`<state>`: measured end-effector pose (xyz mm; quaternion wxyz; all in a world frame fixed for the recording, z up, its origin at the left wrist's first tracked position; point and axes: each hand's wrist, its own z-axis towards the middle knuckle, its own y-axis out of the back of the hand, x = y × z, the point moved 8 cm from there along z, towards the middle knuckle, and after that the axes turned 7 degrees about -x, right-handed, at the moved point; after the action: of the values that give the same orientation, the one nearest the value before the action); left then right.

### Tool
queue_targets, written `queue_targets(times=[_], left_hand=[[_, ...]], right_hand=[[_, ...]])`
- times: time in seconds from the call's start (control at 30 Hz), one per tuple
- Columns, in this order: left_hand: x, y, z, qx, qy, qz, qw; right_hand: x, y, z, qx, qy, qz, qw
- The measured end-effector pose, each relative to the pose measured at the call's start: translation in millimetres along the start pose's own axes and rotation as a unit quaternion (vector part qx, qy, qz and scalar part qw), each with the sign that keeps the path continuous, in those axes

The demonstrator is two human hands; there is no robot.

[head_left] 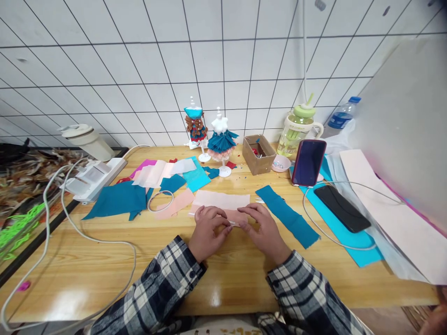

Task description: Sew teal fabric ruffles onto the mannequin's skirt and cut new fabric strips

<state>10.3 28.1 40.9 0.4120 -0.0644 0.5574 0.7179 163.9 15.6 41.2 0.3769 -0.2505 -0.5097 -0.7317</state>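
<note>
My left hand is curled over the near left edge of a pink cloth strip, its thumb and fingertips closed on that edge. My right hand pinches the same near edge further right, thumb below and fingers above. Between my fingertips the edge shows a narrow white band. A paler pink strip lies flat just behind, partly under or against the first; which one I cannot tell. Beside my right hand rests a teal cloth strip. A peach piece and a thin white ring lie left of my left hand.
Two small mannequins stand behind, one in a teal ruffled skirt, one in a brown top. A cardboard box, propped phone and black phone are right. A power strip and cable lie left.
</note>
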Motion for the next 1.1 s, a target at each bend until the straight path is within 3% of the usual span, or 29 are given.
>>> queue_targets(times=[0.17,0.3,0.43,0.53,0.6,0.73,1.1], left_hand=[[-0.6,-0.5,-1.2,0.003,-0.002,0.014,1.0],[-0.8,-1.3,-0.2,0.002,0.002,0.015,1.0],[7.1,-0.8,1.3,-0.012,0.022,0.034,0.999],[11.1,4.8,1.9,-0.037,0.023,0.069,0.997],[1.9,1.2,0.7,-0.008,-0.03,0.078,0.996],[-20.2,-18.6,-9.5,0.111,-0.122,0.102,0.981],[-23.0,-19.3,-10.3,0.132,-0.091,0.1,0.982]], right_hand=[[1.8,-18.4,-3.4,0.065,0.009,0.0,0.998],[4.3,-19.8,-4.3,0.053,0.008,0.012,0.998],[-15.6,-9.9,-2.6,0.014,-0.094,0.023,0.995],[-37.7,-8.5,-4.2,0.02,-0.17,0.037,0.985],[-48.5,-11.1,-5.7,0.037,-0.201,0.047,0.978],[-54.0,-16.1,-6.4,0.06,-0.22,0.016,0.974],[-52.4,-18.5,-4.5,0.052,-0.237,-0.05,0.969]])
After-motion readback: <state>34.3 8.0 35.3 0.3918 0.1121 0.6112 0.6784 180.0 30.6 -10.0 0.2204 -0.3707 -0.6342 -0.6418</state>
